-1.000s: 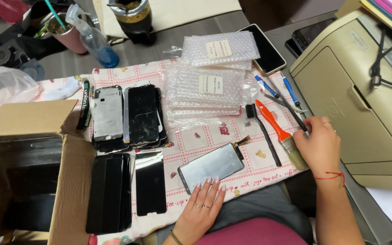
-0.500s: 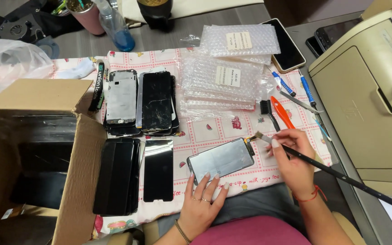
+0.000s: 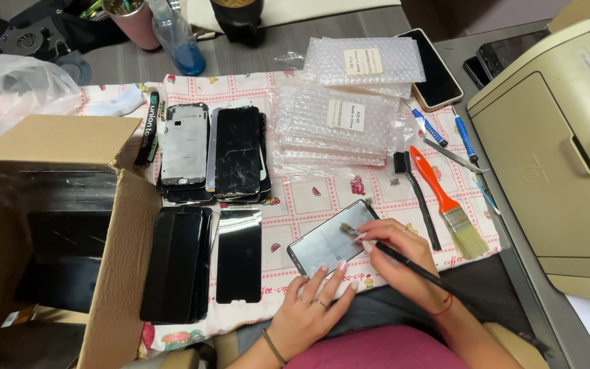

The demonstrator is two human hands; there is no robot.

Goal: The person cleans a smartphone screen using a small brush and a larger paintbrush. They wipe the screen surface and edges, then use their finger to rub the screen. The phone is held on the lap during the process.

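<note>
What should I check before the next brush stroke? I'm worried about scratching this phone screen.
1. Left hand steadies the phone screen: ok, fingertips rest on its near edge.
2. Right hand grips the thin brush: ok.
3. Brush tip on the glass: ok.
4. Screen lies flat on the patterned cloth: ok.
5. Grit in the bristles: cannot tell.
6. Orange-handled paintbrush lies apart from the screen: ok.

left hand (image 3: 312, 311): flat, fingers spread | right hand (image 3: 404, 263): fingers pinched closed
</note>
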